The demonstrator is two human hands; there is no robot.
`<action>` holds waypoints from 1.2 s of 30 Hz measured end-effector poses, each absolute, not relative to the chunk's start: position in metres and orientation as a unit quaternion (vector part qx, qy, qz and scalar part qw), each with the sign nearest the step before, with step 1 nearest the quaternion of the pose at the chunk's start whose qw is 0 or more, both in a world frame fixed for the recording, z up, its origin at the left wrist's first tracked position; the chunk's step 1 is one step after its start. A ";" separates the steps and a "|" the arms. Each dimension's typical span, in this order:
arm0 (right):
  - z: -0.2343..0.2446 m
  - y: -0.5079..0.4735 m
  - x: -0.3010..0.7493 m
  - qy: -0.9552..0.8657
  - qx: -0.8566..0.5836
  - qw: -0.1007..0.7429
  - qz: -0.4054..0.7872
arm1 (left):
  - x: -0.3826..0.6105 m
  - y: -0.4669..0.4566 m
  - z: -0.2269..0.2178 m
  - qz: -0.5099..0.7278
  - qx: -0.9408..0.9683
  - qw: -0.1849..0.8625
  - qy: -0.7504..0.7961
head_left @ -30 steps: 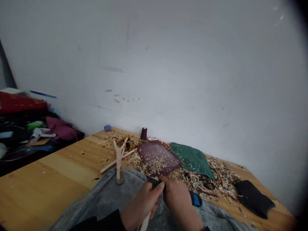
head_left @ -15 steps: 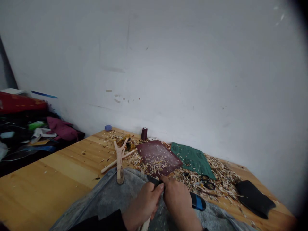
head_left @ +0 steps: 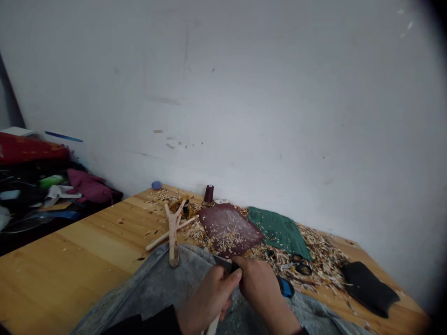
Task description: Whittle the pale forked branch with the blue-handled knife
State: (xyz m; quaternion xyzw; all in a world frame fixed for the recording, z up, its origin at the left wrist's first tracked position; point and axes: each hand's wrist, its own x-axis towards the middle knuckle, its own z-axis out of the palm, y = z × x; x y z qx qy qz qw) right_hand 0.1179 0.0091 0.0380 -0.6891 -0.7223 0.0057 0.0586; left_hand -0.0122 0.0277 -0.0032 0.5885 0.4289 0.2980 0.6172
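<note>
My left hand [head_left: 209,298] is closed round a pale wooden stick [head_left: 211,326] whose lower end shows below the fist; its thumb presses on the back of a dark blade [head_left: 223,264]. My right hand [head_left: 260,284] is closed on a knife with a black and blue handle [head_left: 286,288], and the blade pokes out to the left between the two hands. Both hands work over a grey cloth [head_left: 157,284] spread at the table's near edge. A forked wooden slingshot frame [head_left: 172,232] lies just beyond the cloth, crossed by another peeled stick [head_left: 160,239].
Wood shavings [head_left: 314,251] litter the wooden table [head_left: 70,260]. On it lie a maroon sandpaper sheet [head_left: 228,228], a green sheet [head_left: 277,229], black scissors [head_left: 300,266], a black pouch [head_left: 368,287], a dark thread spool [head_left: 208,193] and a blue cap [head_left: 156,185]. Clutter [head_left: 38,186] fills the left.
The knife's blue handle end swung out to the right, then came back in. Both hands stay closed and shifted only slightly over the cloth.
</note>
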 end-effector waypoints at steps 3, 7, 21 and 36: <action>0.039 0.009 0.117 -0.724 -0.688 0.054 0.002 | -0.012 0.029 -0.007 0.297 0.590 0.608 0.441; 0.040 0.008 0.115 -0.711 -0.702 0.047 -0.007 | -0.011 0.031 -0.010 0.302 0.592 0.597 0.450; 0.041 0.004 0.107 -0.686 -0.726 0.044 -0.009 | -0.013 0.026 0.008 0.264 0.594 0.580 0.492; 0.037 0.010 0.118 -0.723 -0.688 0.066 0.020 | -0.014 0.029 0.000 0.281 0.603 0.607 0.435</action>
